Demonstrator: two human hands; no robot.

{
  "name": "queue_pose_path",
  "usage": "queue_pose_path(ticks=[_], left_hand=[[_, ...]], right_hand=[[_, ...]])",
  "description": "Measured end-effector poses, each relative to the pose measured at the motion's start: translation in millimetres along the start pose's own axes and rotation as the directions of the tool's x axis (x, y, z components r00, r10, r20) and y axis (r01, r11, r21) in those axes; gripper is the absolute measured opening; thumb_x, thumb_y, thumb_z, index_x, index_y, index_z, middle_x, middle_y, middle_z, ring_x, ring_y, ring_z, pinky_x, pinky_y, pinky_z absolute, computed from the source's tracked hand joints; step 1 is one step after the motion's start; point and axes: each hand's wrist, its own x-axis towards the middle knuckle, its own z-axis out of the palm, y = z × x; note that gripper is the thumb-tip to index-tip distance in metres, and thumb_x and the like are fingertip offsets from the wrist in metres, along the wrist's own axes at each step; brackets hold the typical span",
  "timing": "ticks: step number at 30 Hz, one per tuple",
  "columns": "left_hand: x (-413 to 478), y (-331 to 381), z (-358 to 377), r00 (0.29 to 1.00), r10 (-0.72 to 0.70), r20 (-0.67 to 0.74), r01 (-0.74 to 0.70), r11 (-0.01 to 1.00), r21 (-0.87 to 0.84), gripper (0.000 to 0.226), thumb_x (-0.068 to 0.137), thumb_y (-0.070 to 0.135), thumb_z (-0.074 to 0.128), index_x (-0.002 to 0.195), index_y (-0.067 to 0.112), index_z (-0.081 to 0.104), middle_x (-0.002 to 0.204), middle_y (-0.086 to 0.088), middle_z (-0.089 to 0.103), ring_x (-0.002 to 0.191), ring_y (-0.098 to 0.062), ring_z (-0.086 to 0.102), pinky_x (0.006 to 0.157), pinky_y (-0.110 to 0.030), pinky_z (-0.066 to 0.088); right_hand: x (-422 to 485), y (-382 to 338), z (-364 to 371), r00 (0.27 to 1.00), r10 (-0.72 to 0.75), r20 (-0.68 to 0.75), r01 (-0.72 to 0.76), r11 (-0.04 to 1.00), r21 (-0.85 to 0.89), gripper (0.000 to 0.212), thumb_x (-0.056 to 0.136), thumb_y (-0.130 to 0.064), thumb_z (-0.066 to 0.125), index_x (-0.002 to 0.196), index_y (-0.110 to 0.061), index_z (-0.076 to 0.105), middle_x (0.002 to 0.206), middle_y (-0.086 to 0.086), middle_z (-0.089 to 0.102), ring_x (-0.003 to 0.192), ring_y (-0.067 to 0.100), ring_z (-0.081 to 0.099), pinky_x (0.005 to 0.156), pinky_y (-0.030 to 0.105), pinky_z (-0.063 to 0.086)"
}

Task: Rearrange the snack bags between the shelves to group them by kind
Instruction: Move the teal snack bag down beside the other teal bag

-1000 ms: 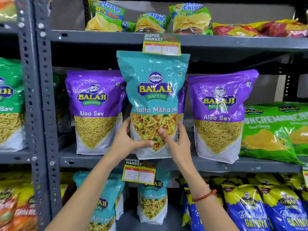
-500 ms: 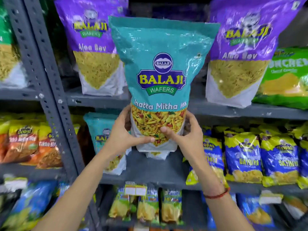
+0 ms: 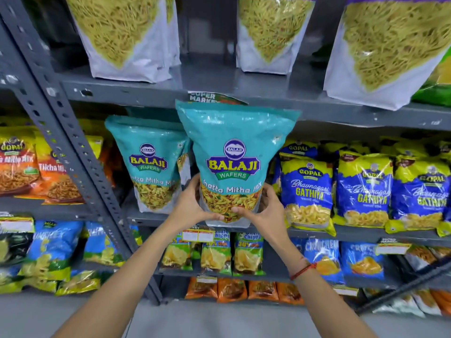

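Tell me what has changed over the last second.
The teal Khatta Mitha Mix bag has come down from the Aloo Sev shelf to the shelf below, next to the matching teal bag already standing there. The left hand and right hand still grip its lower part from both sides. The other bags have stayed where they were.

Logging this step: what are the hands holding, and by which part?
Both hands, left hand and right hand, grip the teal Khatta Mitha Mix bag by its lower sides.

Both forearms extended forward, left hand (image 3: 192, 206) and right hand (image 3: 262, 208) cupped inward, thumbs forward, clasping the teal bag (image 3: 234, 152) between them
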Motion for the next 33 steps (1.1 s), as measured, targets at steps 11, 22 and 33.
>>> queue_pose_path(ticks=[11, 22, 33], left_hand=[[49.8, -58.8, 27.8, 0.993, -0.058, 0.106, 0.048, 0.994, 0.096, 0.119, 0.043, 0.038, 0.091, 0.140, 0.019, 0.025, 0.138, -0.002, 0.050, 0.116, 0.000, 0.039, 0.091, -0.011, 0.030], [73.0, -75.9, 31.0, 0.991, -0.096, 0.093, 0.089, 0.993, 0.084, 0.117, 0.043, 0.034, 0.092, 0.138, 0.017, 0.027, 0.137, -0.006, 0.051, 0.125, -0.021, 0.046, 0.098, -0.027, 0.033], [60.1, -67.2, 33.1, 0.993, -0.100, 0.064, 0.093, 0.990, 0.108, 0.122, 0.046, 0.036, 0.091, 0.143, 0.016, 0.020, 0.146, -0.008, 0.039, 0.133, -0.023, 0.037, 0.103, -0.030, 0.030]], right_hand=[[33.8, 65.7, 20.4, 0.985, 0.169, 0.047, -0.166, 0.985, -0.051, 0.083, 0.048, -0.052, 0.084, 0.117, -0.028, 0.042, 0.105, -0.025, 0.056, 0.096, -0.022, 0.051, 0.076, -0.001, 0.041], [58.5, 82.2, 26.1, 0.979, 0.188, 0.083, -0.183, 0.981, -0.069, 0.083, 0.061, -0.027, 0.089, 0.128, -0.009, 0.042, 0.111, -0.004, 0.058, 0.100, -0.003, 0.055, 0.077, 0.002, 0.044], [51.7, 80.5, 22.6, 0.979, 0.187, 0.085, -0.180, 0.980, -0.079, 0.088, 0.060, -0.035, 0.089, 0.130, -0.017, 0.040, 0.124, 0.003, 0.057, 0.120, 0.017, 0.053, 0.089, 0.016, 0.047]])
